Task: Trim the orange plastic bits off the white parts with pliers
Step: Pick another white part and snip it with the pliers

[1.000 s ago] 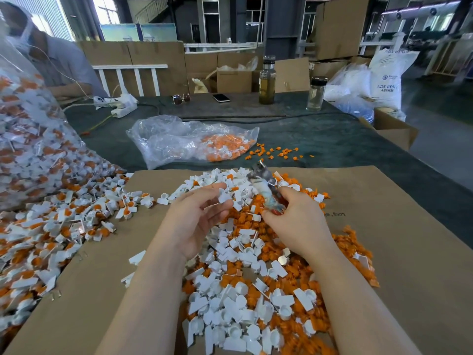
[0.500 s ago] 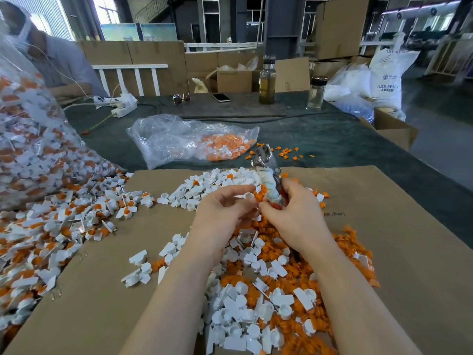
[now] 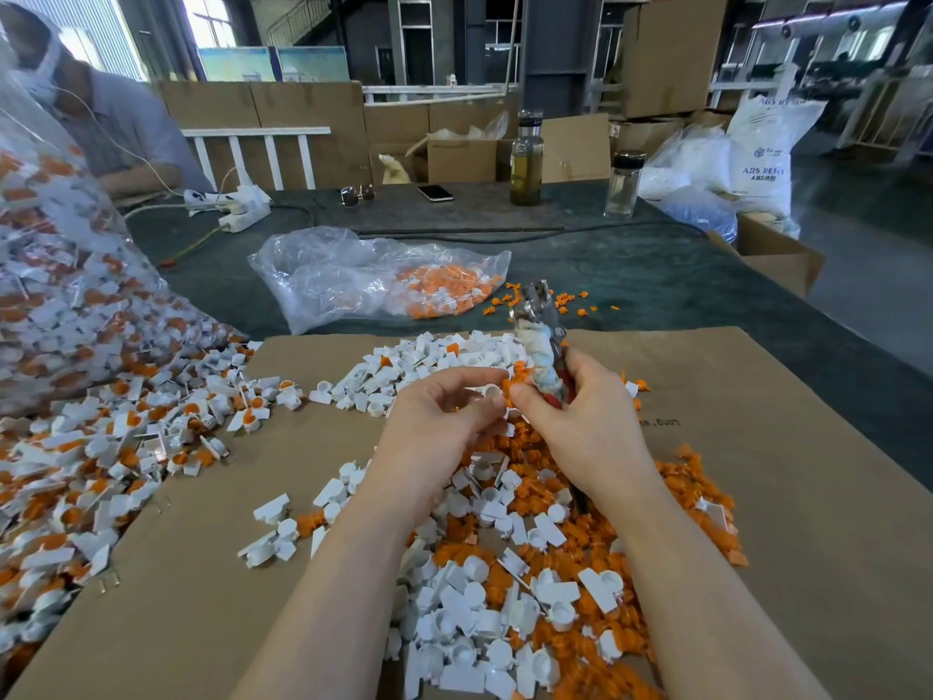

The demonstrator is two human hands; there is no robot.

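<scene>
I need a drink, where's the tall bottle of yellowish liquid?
Head view: the tall bottle of yellowish liquid stands at the table's far edge, right of centre, between the phone and the smaller clear jar.

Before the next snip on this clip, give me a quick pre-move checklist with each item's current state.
1. Pliers in the right hand: ok, gripped by the handles, head pointing up and away.
2. White part held by the left hand: ok, pinched at the fingertips.
3. Part seated between the pliers' jaws: not ok, the head is above and away from it.
4. Orange bit still on that part: cannot tell.
5. Untrimmed stock within reach: ok, pile of white-and-orange parts to the left.
</scene>
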